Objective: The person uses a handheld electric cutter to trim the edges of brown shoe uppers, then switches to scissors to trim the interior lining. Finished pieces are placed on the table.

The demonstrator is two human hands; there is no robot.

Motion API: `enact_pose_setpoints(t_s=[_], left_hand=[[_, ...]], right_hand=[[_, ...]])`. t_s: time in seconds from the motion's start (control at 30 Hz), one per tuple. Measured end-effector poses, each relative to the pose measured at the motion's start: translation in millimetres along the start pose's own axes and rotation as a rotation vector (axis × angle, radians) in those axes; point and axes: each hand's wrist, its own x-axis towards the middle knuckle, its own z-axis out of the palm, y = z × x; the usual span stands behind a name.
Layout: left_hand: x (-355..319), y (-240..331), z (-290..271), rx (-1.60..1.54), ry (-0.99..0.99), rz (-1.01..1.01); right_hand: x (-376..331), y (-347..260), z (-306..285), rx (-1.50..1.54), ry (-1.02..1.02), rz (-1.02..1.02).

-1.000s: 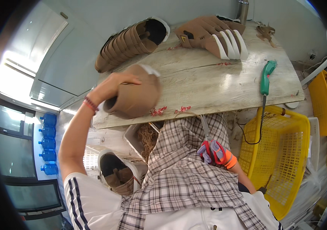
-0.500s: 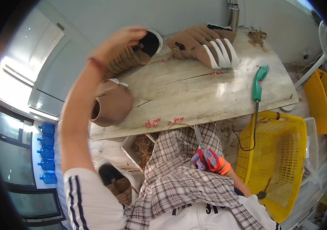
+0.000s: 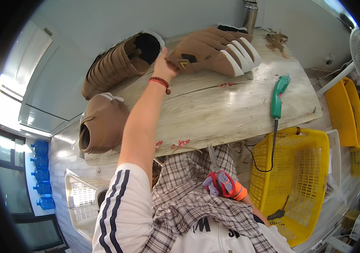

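Observation:
My left hand (image 3: pixel 166 67) reaches over the table to the near left end of a stack of brown shoe uppers with white edges (image 3: pixel 205 50). Its fingers appear curled on that end, partly hidden, with the thumb pointing up. Close to its left, a second row of nested brown shoe uppers (image 3: pixel 116 59) leans along the wall side. Down by my lap, my right hand (image 3: pixel 225 186), in a light purple glove with an orange cuff, is closed around red-handled scissors (image 3: pixel 213 159), blades pointing toward the table edge.
Another brown upper piece (image 3: pixel 106 122) stands at the table's left front. A green corded electric tool (image 3: pixel 277 99) lies on the right of the wooden table (image 3: pixel 205 105). Brown scraps (image 3: pixel 277 41) and a metal flask (image 3: pixel 250 14) are at the back. A yellow basket (image 3: pixel 262 168) stands right.
My left hand has left the row of uppers at the left and moved right to the other stack. The view has shifted slightly; my right hand still holds the scissors.

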Motion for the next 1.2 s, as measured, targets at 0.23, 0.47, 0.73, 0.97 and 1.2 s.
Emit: enact_pose_setpoints(t_s=[0.23, 0.47, 0.73, 0.97, 1.2], left_hand=[[-77, -35, -61, -0.005, -0.040, 0.209], [-184, -25, -44, 0.743, -0.239, 0.801], [-222, -40, -112, 1.673, -0.451, 1.375], [-233, -28, -112, 1.712, -0.532, 1.338], [-238, 1, -127, 1.320, -0.072, 1.117]], right_hand=[[3, -2, -1, -0.095, -0.017, 0.002], [3, -7, 6, -0.106, 0.022, 0.016], [4, 9, -4, -0.090, 0.017, 0.023], [5, 8, -5, -0.072, 0.058, 0.029], [1, 8, -6, -0.055, 0.091, 0.055]])
